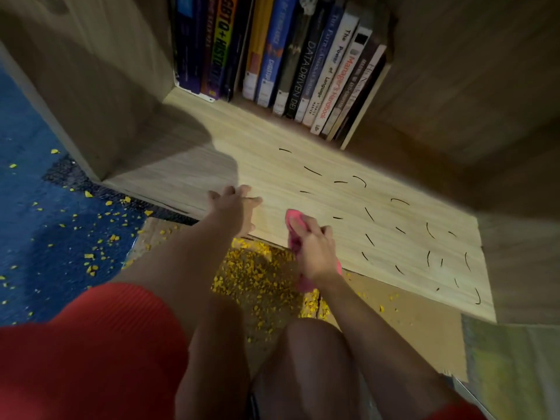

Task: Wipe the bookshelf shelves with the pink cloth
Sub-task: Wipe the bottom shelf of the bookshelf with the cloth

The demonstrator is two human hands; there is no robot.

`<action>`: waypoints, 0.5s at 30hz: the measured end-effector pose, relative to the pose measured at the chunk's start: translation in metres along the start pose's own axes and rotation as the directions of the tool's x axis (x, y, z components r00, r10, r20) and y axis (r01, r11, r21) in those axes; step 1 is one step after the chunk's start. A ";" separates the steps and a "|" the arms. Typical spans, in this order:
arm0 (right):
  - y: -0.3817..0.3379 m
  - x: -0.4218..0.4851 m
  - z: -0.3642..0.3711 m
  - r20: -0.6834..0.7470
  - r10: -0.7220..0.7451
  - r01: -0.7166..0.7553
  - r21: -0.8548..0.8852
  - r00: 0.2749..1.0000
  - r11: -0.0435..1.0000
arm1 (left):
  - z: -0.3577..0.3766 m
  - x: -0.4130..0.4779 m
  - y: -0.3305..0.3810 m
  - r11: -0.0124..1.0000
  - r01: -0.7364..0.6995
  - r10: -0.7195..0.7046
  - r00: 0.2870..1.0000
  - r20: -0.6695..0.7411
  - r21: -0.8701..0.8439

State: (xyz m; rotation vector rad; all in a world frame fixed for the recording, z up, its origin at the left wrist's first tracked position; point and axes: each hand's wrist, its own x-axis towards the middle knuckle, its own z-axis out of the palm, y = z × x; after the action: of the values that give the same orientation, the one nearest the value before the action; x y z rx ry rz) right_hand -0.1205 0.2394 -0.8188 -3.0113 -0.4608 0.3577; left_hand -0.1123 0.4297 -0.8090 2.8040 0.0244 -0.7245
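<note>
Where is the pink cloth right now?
Head view, right of centre: the right hand grips the pink cloth at the shelf front edge, beside the left hand.

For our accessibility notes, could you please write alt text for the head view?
A right hand holds a pink cloth at the edge of a shelf marked with black strokes; the open left hand is beside it. Books stand behind; yellow crumbs litter the floor.
</note>
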 end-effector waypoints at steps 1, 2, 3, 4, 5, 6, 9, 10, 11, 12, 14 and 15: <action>0.011 0.003 -0.001 -0.008 0.063 -0.063 0.003 0.998 0.998 | -0.003 -0.001 -0.002 1.000 -0.003 0.003 1.000 -0.031 0.031; 0.016 0.012 -0.003 -0.015 0.121 -0.120 0.017 0.993 0.993 | -0.005 0.002 -0.005 0.999 -0.003 0.005 0.999 -0.050 0.043; 0.017 0.024 -0.002 -0.018 0.176 -0.175 0.035 0.984 0.984 | -0.006 0.005 -0.006 1.000 0.001 0.000 0.999 -0.046 0.024; 0.013 0.035 -0.003 -0.031 0.219 -0.217 0.053 0.975 0.975 | -0.006 0.009 -0.005 1.000 0.008 -0.009 1.000 -0.029 -0.019; 0.005 0.043 -0.003 -0.057 0.241 -0.238 0.048 0.969 0.970 | -0.006 0.013 -0.002 0.997 0.024 -0.025 1.000 -0.005 -0.072; -0.004 0.047 -0.003 -0.079 0.233 -0.232 0.029 0.969 0.972 | -0.005 0.016 0.001 0.992 0.048 -0.046 0.999 0.016 -0.116; -0.015 0.026 -0.002 -0.016 0.079 -0.079 -0.006 0.997 0.997 | -0.006 0.018 0.010 0.985 0.086 -0.077 0.995 0.065 -0.149; -0.011 0.015 -0.001 -0.010 0.037 -0.037 -0.015 0.999 0.999 | -0.007 0.020 0.010 0.985 0.092 -0.082 0.994 0.073 -0.146; -0.005 0.008 -0.002 -0.010 0.028 -0.029 -0.017 1.000 0.999 | -0.008 0.021 0.010 0.985 0.096 -0.085 0.993 0.084 -0.143; 0.001 0.013 -0.003 -0.024 0.053 -0.053 -0.018 0.998 0.998 | -0.007 0.022 0.009 0.985 0.101 -0.088 0.992 0.093 -0.141; 0.005 0.043 -0.007 -0.039 0.139 -0.139 -0.001 0.990 0.990 | -0.007 0.024 0.009 0.986 0.102 -0.089 0.991 0.099 -0.134; 0.003 0.061 -0.009 -0.040 0.186 -0.185 0.016 0.982 0.983 | -0.006 0.024 0.009 0.986 0.100 -0.087 0.991 0.101 -0.133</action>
State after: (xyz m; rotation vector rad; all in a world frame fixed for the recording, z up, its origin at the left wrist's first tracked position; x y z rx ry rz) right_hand -0.0603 0.2547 -0.8237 -3.0503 -0.1738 0.3083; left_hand -0.0873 0.4209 -0.8135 2.6487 0.1828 -0.8439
